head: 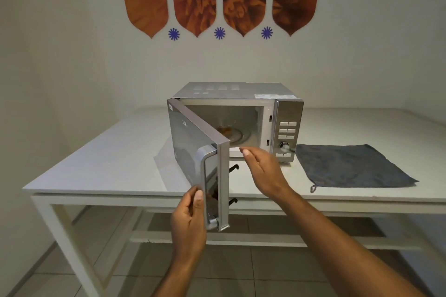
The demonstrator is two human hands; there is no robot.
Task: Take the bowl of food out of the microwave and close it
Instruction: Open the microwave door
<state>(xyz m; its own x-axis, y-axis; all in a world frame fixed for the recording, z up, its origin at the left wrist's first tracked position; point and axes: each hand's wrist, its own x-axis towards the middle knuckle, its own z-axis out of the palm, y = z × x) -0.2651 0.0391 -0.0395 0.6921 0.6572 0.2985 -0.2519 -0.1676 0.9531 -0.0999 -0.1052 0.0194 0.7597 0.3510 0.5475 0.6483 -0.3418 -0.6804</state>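
Risk noted: the bowl of food sits deep inside the microwave, partly hidden behind the door, which stands only part-way open. A reach through that gap may knock the door edge or tip the bowl, and hot contents could spill. The left hand is curled round the door handle, thumb on its front. The right hand is empty, fingers extended flat towards the cavity mouth. A grey cloth lies right of the microwave on the table.
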